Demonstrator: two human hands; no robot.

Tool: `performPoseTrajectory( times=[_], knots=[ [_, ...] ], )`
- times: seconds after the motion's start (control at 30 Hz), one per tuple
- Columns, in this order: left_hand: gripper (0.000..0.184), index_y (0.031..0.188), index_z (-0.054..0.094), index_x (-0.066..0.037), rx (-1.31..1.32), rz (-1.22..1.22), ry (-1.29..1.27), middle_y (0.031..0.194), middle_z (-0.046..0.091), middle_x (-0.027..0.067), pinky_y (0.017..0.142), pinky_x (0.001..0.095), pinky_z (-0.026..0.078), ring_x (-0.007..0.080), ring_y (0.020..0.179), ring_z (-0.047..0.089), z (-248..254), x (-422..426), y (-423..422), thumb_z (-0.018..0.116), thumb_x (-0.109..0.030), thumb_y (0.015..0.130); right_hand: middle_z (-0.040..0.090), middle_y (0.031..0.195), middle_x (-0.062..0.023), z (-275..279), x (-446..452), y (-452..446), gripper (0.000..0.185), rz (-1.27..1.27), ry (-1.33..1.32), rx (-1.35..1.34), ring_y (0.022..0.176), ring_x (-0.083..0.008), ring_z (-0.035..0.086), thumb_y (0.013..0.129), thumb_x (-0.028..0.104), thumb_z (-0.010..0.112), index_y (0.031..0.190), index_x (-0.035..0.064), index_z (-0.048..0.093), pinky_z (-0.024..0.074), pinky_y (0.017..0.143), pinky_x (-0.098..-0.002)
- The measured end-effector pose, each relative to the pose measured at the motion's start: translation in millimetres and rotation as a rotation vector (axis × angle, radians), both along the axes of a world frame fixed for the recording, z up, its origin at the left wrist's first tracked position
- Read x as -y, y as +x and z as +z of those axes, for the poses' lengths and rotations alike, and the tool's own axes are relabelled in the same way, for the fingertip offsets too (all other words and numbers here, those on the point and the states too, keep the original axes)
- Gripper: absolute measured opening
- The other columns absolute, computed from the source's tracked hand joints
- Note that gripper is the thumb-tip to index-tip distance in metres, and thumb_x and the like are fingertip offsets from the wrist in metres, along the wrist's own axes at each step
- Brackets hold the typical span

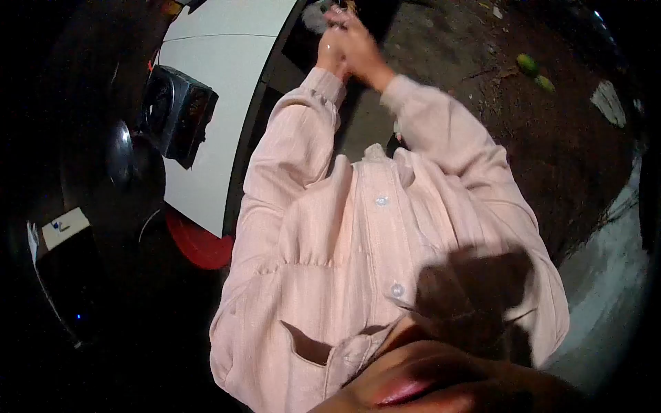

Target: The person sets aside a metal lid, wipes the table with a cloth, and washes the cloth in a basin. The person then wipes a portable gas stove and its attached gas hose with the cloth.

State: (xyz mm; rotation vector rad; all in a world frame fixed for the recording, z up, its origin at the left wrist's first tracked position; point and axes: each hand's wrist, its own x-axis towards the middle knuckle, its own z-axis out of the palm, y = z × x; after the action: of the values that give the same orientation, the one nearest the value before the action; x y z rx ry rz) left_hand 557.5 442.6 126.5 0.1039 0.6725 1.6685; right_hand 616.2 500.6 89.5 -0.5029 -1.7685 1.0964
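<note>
Left hand (332,52) and right hand (362,54) touch, right of bench (224,76); fingers blurred, overlapping, can't tell how open or if holding anything. Pale thing (315,19) near them, right of bench, unclear.

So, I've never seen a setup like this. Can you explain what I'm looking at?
There's no robot here, just one picture from a camera worn on a person's head, looking down past their chin and pale pink shirt. Up in the picture is away from the body.

Near the top, the left hand and right hand meet, partly overlapping. A whitish, blurred thing is beside them; I can't tell whether either hand holds anything.

To the left, a dark boxy object sits at the white surface, with something red by its lower edge. On the dark ground to the right are two greenish things and a pale, crumpled item.
</note>
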Motion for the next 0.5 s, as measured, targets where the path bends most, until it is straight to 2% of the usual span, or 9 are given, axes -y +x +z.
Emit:
performPoseTrajectory(
  times=[0.03,0.07,0.2,0.27,0.3,0.37,0.4,0.43,0.5],
  knots=[
    [0.022,0.102,0.055,-0.01,-0.208,0.002,-0.1,0.097,0.059,0.0011,0.081,0.0321,0.045,0.0149,0.095,0.054,11,-12,10,0.05,-0.027,0.089,0.057,0.115,-0.0134,-2,-23,3,0.033,-0.061,0.149,0.11,0.105,-0.0288,0.053,0.089,0.02,0.041,0.114,0.0025,0.054,0.0376,0.092,-0.032],
    [0.025,0.104,0.055,-0.01,-0.177,0.073,-0.084,0.098,0.059,0.0003,0.081,0.0322,0.045,0.0145,0.094,0.054,13,-32,22,0.05,-0.029,0.089,0.061,0.106,-0.0127,20,-52,10,0.032,-0.061,-0.284,0.481,0.098,-0.0264,0.056,0.089,0.02,0.041,0.112,0.001,0.054,0.04,0.088,-0.0321],
    [0.025,0.113,0.053,-0.009,-0.412,0.201,-0.047,0.099,0.06,0.0077,0.069,0.0297,0.05,0.0208,0.085,0.059,-2,-91,5,0.041,-0.012,0.092,0.059,0.109,-0.0128,27,-81,1,0.03,0.014,-0.165,0.132,0.103,-0.025,0.054,0.087,0.018,0.043,0.109,0.0016,0.056,0.0389,0.09,-0.0343],
    [0.023,0.108,0.054,-0.009,-0.259,0.191,-0.058,0.097,0.06,0.007,0.068,0.0291,0.049,0.0196,0.085,0.059,5,-102,4,0.041,-0.019,0.092,0.055,0.115,-0.0167,23,-80,-6,0.026,0.027,0.054,-0.082,0.109,-0.0286,0.05,0.084,0.015,0.046,0.101,0.0015,0.058,0.039,0.09,-0.0364],
    [0.024,0.104,0.055,-0.009,-0.114,0.159,-0.057,0.095,0.06,0.0063,0.067,0.0286,0.049,0.0183,0.085,0.059,8,-106,7,0.041,-0.026,0.093,0.053,0.121,-0.0141,12,-109,-6,0.033,0.107,0.073,0.032,0.114,-0.0226,0.048,0.088,0.018,0.041,0.114,0.0027,0.055,0.0344,0.096,-0.0307],
    [0.026,0.1,0.055,-0.009,-0.213,0.219,-0.222,0.096,0.061,0.0047,0.072,0.0306,0.05,0.018,0.087,0.059,3,-112,16,0.041,-0.03,0.092,0.055,0.119,-0.0152,17,-150,-4,0.032,0.18,-0.521,0.385,0.109,-0.0245,0.052,0.089,0.018,0.04,0.112,0.0029,0.056,0.0384,0.092,-0.0311],
    [0.025,0.099,0.055,-0.01,-0.135,0.172,-0.168,0.09,0.061,0.0023,0.063,0.0288,0.049,0.015,0.079,0.058,-8,-115,7,0.042,-0.031,0.092,0.056,0.117,-0.0153,24,-143,1,0.032,0.123,-0.4,0.392,0.105,-0.0258,0.054,0.089,0.018,0.04,0.113,0.003,0.056,0.0408,0.089,-0.0313],
    [0.025,0.099,0.055,-0.01,-0.137,0.18,-0.173,0.09,0.061,0.0023,0.063,0.0288,0.049,0.015,0.079,0.058,-7,-124,2,0.042,-0.031,0.092,0.055,0.118,-0.0149,25,-131,-2,0.032,0.079,-0.305,0.027,0.106,-0.0255,0.054,0.089,0.017,0.04,0.114,0.0038,0.055,0.0402,0.09,-0.031],
    [0.026,0.101,0.055,-0.011,-0.225,0.277,-0.058,0.085,0.061,0.0012,0.059,0.0276,0.049,0.0147,0.073,0.058,-3,-138,1,0.042,-0.033,0.093,0.055,0.118,-0.0147,17,-117,-8,0.032,-0.156,0.31,0.101,0.106,-0.0258,0.053,0.089,0.018,0.041,0.115,0.0042,0.054,0.04,0.09,-0.0313]
  ],
)
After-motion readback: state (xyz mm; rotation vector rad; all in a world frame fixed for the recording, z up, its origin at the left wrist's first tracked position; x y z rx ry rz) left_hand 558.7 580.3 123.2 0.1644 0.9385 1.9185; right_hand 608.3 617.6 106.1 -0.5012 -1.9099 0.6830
